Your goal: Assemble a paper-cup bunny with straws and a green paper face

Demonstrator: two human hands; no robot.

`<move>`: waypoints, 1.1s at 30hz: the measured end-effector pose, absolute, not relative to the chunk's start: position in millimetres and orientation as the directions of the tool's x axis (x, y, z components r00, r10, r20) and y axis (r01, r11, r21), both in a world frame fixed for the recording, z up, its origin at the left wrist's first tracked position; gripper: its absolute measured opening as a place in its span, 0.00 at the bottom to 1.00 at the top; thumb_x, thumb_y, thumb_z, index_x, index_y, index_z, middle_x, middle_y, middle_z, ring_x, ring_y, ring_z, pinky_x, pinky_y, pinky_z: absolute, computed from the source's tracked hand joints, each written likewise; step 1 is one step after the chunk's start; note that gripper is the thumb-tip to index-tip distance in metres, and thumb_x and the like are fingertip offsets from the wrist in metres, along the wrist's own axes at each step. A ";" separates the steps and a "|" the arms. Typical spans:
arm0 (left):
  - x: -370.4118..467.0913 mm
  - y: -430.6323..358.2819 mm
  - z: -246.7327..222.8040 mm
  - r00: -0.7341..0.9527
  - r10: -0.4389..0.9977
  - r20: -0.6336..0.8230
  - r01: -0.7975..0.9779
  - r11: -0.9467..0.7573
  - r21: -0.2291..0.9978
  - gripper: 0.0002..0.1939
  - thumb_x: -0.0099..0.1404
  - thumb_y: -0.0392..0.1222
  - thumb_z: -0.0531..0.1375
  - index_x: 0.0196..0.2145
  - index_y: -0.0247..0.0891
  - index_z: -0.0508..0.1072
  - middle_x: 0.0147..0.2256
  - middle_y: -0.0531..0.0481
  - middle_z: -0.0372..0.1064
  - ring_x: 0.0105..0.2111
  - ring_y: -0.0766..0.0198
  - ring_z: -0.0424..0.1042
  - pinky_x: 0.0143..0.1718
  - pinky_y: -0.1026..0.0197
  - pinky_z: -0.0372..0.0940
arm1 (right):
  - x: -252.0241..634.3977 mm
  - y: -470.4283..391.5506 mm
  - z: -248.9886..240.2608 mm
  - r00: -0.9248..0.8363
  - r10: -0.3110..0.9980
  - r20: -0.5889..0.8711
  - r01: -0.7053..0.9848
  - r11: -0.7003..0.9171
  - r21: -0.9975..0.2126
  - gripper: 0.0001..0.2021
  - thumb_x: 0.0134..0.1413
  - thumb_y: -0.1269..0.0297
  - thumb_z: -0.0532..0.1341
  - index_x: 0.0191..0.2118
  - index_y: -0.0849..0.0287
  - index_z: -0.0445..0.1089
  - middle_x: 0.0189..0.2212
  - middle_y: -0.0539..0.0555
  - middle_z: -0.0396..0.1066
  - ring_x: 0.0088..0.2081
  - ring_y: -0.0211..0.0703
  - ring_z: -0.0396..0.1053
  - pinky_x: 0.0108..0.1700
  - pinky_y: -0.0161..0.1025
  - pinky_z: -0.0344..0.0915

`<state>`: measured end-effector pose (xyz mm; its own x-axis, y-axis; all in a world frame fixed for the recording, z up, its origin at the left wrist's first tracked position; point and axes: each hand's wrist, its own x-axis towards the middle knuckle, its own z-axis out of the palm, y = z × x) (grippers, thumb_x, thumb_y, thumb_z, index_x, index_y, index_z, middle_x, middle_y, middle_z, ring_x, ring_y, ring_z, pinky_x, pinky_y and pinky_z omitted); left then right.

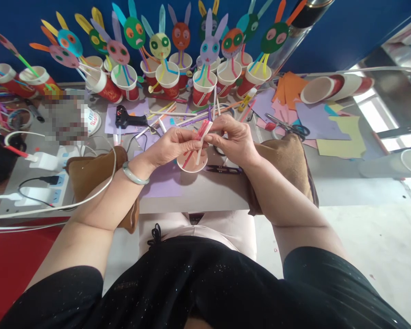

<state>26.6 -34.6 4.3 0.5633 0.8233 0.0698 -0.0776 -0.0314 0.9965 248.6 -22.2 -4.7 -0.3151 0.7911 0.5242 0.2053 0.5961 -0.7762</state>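
Over the mouth of a paper cup, my left hand pinches a bundle of pinkish-red and white straws between thumb and fingers. From the other side, my right hand closes its thumb and forefinger on the same straws near their upper ends. The lower ends slant down into the cup's opening. Beneath my left hand and beside the cup lies a sheet of purple paper. A pair of dark thread snips rests just right of the cup.
Paper cups with rabbit-faced straw figures line the back. A black glue gun stands left, near a power strip and loose cables. Scissors, coloured paper and stacked cups lie right. Brown cushions sit under my forearms.
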 end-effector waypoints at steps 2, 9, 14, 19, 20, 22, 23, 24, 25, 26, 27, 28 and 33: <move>25.7 -33.6 3.0 0.575 0.815 0.071 -0.086 -0.026 0.996 0.26 0.60 0.66 0.74 0.36 0.37 0.85 0.35 0.45 0.85 0.35 0.55 0.84 0.40 0.55 0.79 | 248.5 -22.8 -5.3 -0.312 0.777 0.547 0.221 0.619 -0.754 0.24 0.56 0.32 0.70 0.37 0.49 0.84 0.31 0.52 0.76 0.38 0.47 0.72 0.42 0.47 0.70; 26.2 -32.5 0.0 0.567 0.820 0.082 -0.079 -0.044 0.996 0.30 0.61 0.69 0.72 0.38 0.36 0.84 0.34 0.44 0.84 0.35 0.53 0.85 0.38 0.55 0.78 | 248.4 -29.0 -1.7 -0.292 0.754 0.588 0.332 0.656 -0.678 0.21 0.62 0.36 0.68 0.39 0.48 0.84 0.33 0.53 0.76 0.40 0.49 0.72 0.50 0.53 0.70; 28.5 -33.1 -1.0 0.523 0.847 0.098 -0.078 -0.066 0.995 0.30 0.66 0.71 0.67 0.35 0.37 0.82 0.33 0.46 0.83 0.35 0.58 0.83 0.40 0.57 0.77 | 250.0 -29.9 -0.1 -0.308 0.729 0.611 0.386 0.683 -0.621 0.19 0.65 0.39 0.66 0.43 0.48 0.84 0.34 0.53 0.77 0.41 0.49 0.73 0.51 0.53 0.70; 28.0 -33.6 -0.6 0.480 0.871 0.110 -0.077 -0.083 0.994 0.30 0.67 0.71 0.66 0.34 0.38 0.81 0.32 0.47 0.80 0.36 0.57 0.83 0.41 0.55 0.77 | 255.0 -24.7 0.1 -0.355 0.733 0.580 0.342 0.679 -0.649 0.21 0.66 0.40 0.64 0.48 0.50 0.83 0.37 0.53 0.78 0.40 0.47 0.74 0.43 0.47 0.71; 27.7 -33.6 -0.8 0.483 0.869 0.106 -0.074 -0.080 0.994 0.29 0.67 0.71 0.66 0.34 0.38 0.81 0.32 0.47 0.80 0.36 0.57 0.82 0.42 0.55 0.77 | 255.4 -24.0 -0.1 -0.361 0.734 0.576 0.340 0.678 -0.652 0.20 0.66 0.41 0.64 0.49 0.50 0.83 0.37 0.53 0.78 0.40 0.47 0.74 0.43 0.47 0.71; 27.3 -33.5 -1.1 0.497 0.863 0.093 -0.082 -0.060 0.995 0.29 0.69 0.70 0.65 0.34 0.38 0.80 0.32 0.47 0.80 0.37 0.56 0.82 0.42 0.54 0.77 | 255.2 -23.5 -0.8 -0.360 0.731 0.580 0.340 0.681 -0.648 0.18 0.66 0.43 0.65 0.48 0.49 0.83 0.37 0.53 0.78 0.40 0.47 0.73 0.42 0.47 0.71; 27.1 -33.2 -1.1 0.507 0.858 0.085 -0.089 -0.045 0.995 0.28 0.70 0.69 0.64 0.34 0.38 0.81 0.32 0.47 0.80 0.37 0.55 0.82 0.42 0.54 0.77 | 254.6 -23.8 -1.2 -0.357 0.727 0.586 0.342 0.686 -0.642 0.17 0.66 0.45 0.65 0.48 0.49 0.83 0.37 0.53 0.78 0.40 0.47 0.73 0.43 0.47 0.70; 26.9 -32.9 -0.9 0.520 0.851 0.076 -0.094 -0.032 0.995 0.27 0.71 0.68 0.63 0.35 0.39 0.81 0.33 0.46 0.80 0.38 0.54 0.82 0.42 0.53 0.77 | 253.9 -24.4 -1.6 -0.352 0.722 0.596 0.348 0.692 -0.632 0.15 0.66 0.46 0.66 0.47 0.49 0.83 0.37 0.53 0.78 0.40 0.47 0.73 0.44 0.48 0.70; 26.6 -32.5 -0.5 0.534 0.843 0.071 -0.093 -0.025 0.995 0.27 0.72 0.67 0.62 0.35 0.39 0.81 0.34 0.46 0.80 0.39 0.54 0.82 0.43 0.53 0.77 | 253.2 -25.3 -2.0 -0.347 0.715 0.607 0.360 0.699 -0.617 0.14 0.65 0.48 0.66 0.47 0.48 0.83 0.37 0.53 0.78 0.41 0.48 0.73 0.46 0.49 0.70; 26.2 -32.1 0.2 0.545 0.835 0.072 -0.087 -0.029 0.996 0.26 0.73 0.66 0.62 0.35 0.39 0.81 0.36 0.46 0.81 0.41 0.53 0.82 0.44 0.53 0.77 | 252.5 -26.4 -2.3 -0.343 0.708 0.618 0.379 0.706 -0.598 0.12 0.65 0.50 0.67 0.46 0.48 0.83 0.37 0.53 0.78 0.41 0.48 0.73 0.48 0.51 0.70; 25.8 -31.6 1.0 0.552 0.830 0.080 -0.077 -0.045 0.996 0.26 0.73 0.65 0.61 0.34 0.39 0.81 0.37 0.46 0.81 0.42 0.53 0.82 0.45 0.53 0.76 | 252.0 -27.6 -2.6 -0.340 0.700 0.628 0.403 0.712 -0.575 0.11 0.64 0.51 0.67 0.46 0.48 0.83 0.37 0.52 0.78 0.41 0.49 0.73 0.50 0.53 0.69; 25.3 -31.2 1.9 0.559 0.824 0.093 -0.062 -0.070 0.996 0.25 0.74 0.64 0.61 0.33 0.39 0.81 0.37 0.46 0.81 0.42 0.54 0.81 0.47 0.53 0.76 | 251.7 -28.7 -3.1 -0.340 0.692 0.637 0.431 0.717 -0.548 0.11 0.64 0.52 0.67 0.46 0.48 0.83 0.37 0.52 0.78 0.42 0.49 0.72 0.52 0.54 0.68; 24.8 -30.1 1.8 0.578 0.805 0.135 -0.058 -0.125 0.990 0.25 0.74 0.63 0.62 0.33 0.39 0.83 0.37 0.48 0.81 0.41 0.55 0.80 0.49 0.52 0.74 | 253.3 -30.9 -7.5 -0.358 0.670 0.650 0.558 0.712 -0.427 0.11 0.65 0.52 0.65 0.47 0.47 0.81 0.40 0.52 0.76 0.45 0.52 0.70 0.57 0.59 0.64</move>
<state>24.8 -30.1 1.8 0.5780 0.8048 0.1352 -0.0576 -0.1250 0.9905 253.3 -30.9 -7.5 -0.3582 0.6701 0.6501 0.5577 0.7120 -0.4267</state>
